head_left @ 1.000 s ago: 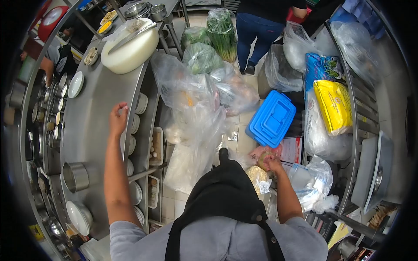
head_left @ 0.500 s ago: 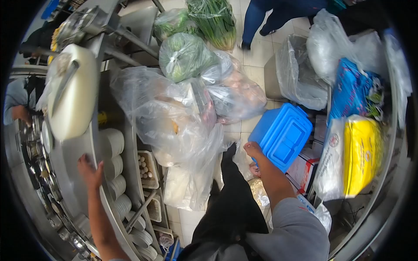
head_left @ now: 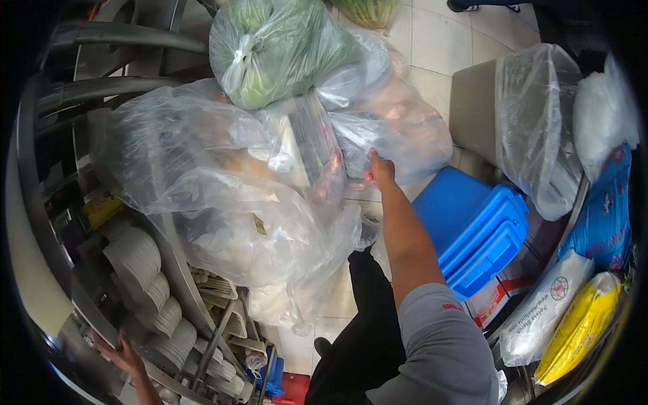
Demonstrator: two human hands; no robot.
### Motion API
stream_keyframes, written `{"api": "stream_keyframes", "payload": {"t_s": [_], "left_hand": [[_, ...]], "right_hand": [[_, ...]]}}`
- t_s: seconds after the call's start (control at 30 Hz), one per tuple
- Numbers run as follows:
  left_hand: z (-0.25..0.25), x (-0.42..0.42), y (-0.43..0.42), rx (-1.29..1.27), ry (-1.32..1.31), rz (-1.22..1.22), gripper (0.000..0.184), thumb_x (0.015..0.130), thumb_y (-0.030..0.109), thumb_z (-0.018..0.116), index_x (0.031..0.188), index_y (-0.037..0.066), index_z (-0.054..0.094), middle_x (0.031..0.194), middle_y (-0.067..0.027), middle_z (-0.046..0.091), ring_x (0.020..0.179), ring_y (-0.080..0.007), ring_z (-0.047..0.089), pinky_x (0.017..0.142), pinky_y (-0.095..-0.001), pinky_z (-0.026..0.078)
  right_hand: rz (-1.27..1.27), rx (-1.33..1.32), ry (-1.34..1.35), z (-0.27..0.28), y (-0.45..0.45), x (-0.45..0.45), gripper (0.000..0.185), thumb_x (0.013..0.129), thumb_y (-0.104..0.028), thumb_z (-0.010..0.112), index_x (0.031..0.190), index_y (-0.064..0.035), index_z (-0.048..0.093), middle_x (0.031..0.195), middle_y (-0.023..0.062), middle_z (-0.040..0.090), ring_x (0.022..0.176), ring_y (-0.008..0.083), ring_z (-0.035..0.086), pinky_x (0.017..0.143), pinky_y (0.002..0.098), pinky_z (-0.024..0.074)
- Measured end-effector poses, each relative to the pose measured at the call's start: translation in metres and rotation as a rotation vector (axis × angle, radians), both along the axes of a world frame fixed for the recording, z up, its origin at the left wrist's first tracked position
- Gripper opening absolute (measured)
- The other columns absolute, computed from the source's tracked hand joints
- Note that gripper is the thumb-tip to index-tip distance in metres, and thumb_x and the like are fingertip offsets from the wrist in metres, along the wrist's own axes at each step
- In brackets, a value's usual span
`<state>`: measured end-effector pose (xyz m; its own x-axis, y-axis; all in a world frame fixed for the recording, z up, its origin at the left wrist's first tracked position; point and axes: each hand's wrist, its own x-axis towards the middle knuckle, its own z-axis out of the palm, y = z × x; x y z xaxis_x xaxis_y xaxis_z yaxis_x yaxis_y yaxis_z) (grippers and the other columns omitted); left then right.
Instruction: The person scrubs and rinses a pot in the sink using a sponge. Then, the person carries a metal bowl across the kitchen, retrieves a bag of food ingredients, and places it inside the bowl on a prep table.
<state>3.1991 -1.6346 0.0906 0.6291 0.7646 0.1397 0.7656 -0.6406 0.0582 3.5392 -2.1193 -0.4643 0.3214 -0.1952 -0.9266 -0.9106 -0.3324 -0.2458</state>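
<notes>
My right hand (head_left: 383, 170) reaches out over the clear plastic bag with pinkish contents (head_left: 412, 115). Its fingers are curled in, and a small red bit shows at them; what they hold, if anything, I cannot make out. Close by on the left lies a large clear plastic bag (head_left: 202, 142) with pale packages inside. Behind it sits a tied bag of green vegetables (head_left: 277, 54). At the lower left, my left hand (head_left: 121, 354) is spread with fingers apart at the edge of the steel counter (head_left: 101, 314), holding nothing.
A blue lidded box (head_left: 466, 223) stands right of my forearm. Beyond it is a bin lined with clear plastic (head_left: 472, 101). White and yellow sacks (head_left: 580, 331) lie at the right. Stacked white plates (head_left: 135, 256) fill the shelf at left. Another person's feet (head_left: 482, 8) show at the top.
My right hand has gone from beside the blue box forward to the pinkish bag. The view has dipped and come closer to the bags. My left hand now appears lower, still at the counter.
</notes>
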Motion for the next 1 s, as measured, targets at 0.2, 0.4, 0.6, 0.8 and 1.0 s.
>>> {"api": "stream_keyframes", "payload": {"t_s": [0.2, 0.4, 0.6, 0.8, 1.0], "left_hand": [[0.003, -0.023, 0.012, -0.121, -0.069, 0.128, 0.063, 0.090, 0.013, 0.059, 0.141, 0.003, 0.025, 0.135, -0.0160, 0.030, 0.108, -0.0270, 0.051, 0.088, -0.0367, 0.050], [0.005, -0.021, 0.008, -0.077, -0.042, 0.156, 0.060, 0.091, 0.013, 0.058, 0.140, 0.003, 0.025, 0.137, -0.0161, 0.028, 0.108, -0.0277, 0.051, 0.090, -0.0386, 0.049], [-0.001, -0.007, 0.000, -0.015, -0.062, 0.099, 0.063, 0.091, 0.014, 0.059, 0.142, 0.005, 0.023, 0.135, -0.0134, 0.036, 0.095, -0.0199, 0.054, 0.079, -0.0303, 0.047], [0.000, -0.005, -0.002, -0.023, -0.035, 0.108, 0.063, 0.090, 0.014, 0.061, 0.142, 0.005, 0.024, 0.138, -0.0133, 0.032, 0.101, -0.0211, 0.053, 0.085, -0.0336, 0.048], [0.000, 0.003, -0.007, -0.054, -0.042, 0.155, 0.060, 0.090, 0.011, 0.057, 0.141, 0.006, 0.025, 0.138, -0.0144, 0.028, 0.108, -0.0262, 0.050, 0.091, -0.0389, 0.049]], "right_hand": [[-0.338, -0.096, -0.336, -0.088, -0.032, 0.038, 0.027, 0.088, -0.030, 0.054, 0.079, -0.0045, 0.056, 0.053, 0.0071, 0.053, 0.039, 0.0162, 0.047, 0.033, 0.0305, 0.0328], [-0.455, 0.375, -0.656, 0.020, 0.016, 0.169, 0.046, 0.088, -0.021, 0.056, 0.128, -0.0031, 0.043, 0.125, 0.0106, 0.051, 0.113, 0.0186, 0.049, 0.089, 0.0339, 0.0415], [0.570, 0.010, -0.781, -0.037, 0.018, 0.118, 0.064, 0.085, -0.020, 0.057, 0.138, 0.0023, 0.030, 0.140, 0.0246, 0.036, 0.127, 0.0356, 0.038, 0.104, 0.0418, 0.0313], [0.613, -0.407, -0.964, 0.006, 0.012, 0.012, 0.043, 0.085, -0.022, 0.055, 0.121, -0.0007, 0.048, 0.127, 0.0249, 0.048, 0.116, 0.0389, 0.046, 0.099, 0.0414, 0.0359], [0.611, -0.128, -0.386, -0.029, -0.002, -0.010, 0.036, 0.084, -0.030, 0.054, 0.108, -0.0031, 0.057, 0.107, 0.0197, 0.058, 0.095, 0.0381, 0.058, 0.084, 0.0464, 0.0454]]}}
